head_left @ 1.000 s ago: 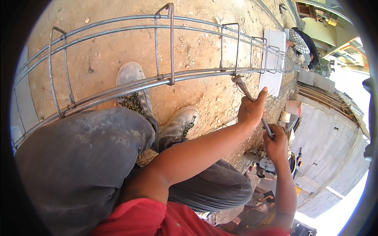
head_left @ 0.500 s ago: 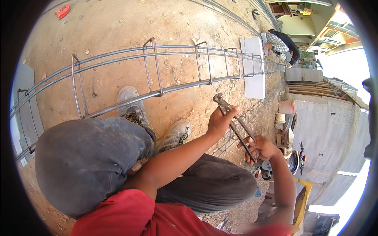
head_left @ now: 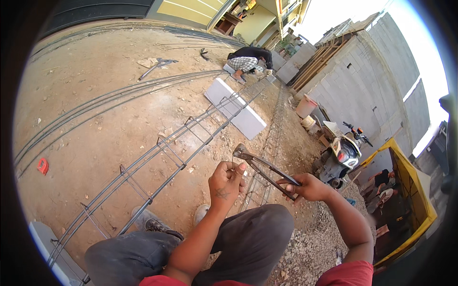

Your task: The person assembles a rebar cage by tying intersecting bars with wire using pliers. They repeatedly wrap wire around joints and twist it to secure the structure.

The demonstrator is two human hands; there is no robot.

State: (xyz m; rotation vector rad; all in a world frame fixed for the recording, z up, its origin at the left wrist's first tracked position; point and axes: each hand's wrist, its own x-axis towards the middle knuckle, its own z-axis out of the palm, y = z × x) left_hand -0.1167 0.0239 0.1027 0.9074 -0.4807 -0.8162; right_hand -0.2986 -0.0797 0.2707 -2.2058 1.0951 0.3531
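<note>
My right hand (head_left: pixel 310 187) is closed round the handles of a pair of long, dark steel pincers (head_left: pixel 265 163). Their head points up and left, over the ground in front of my knees. Just below that head is my left hand (head_left: pixel 224 183), closed with the thumb against the fingers; whatever it pinches is too small to make out. Beyond the left hand, a rebar cage (head_left: pixel 183 166) of long bars and square stirrups runs from lower left to upper middle. A pale block (head_left: pixel 248 122) lies under its far part, and a grey block (head_left: pixel 50 252) under its near end.
Another person (head_left: pixel 253 56) crouches at the cage's far end. A red tape measure (head_left: pixel 43 166) lies on the dirt at left, with loose long bars (head_left: pixel 95 106) behind it. To the right are a motorcycle (head_left: pixel 341 155), gravel (head_left: pixel 298 250) and a yellow-framed canopy (head_left: pixel 424 212).
My left hand has let go of the pincers and now sits beside their head. The right hand keeps them. The view has turned, showing more of the yard and the motorcycle.
</note>
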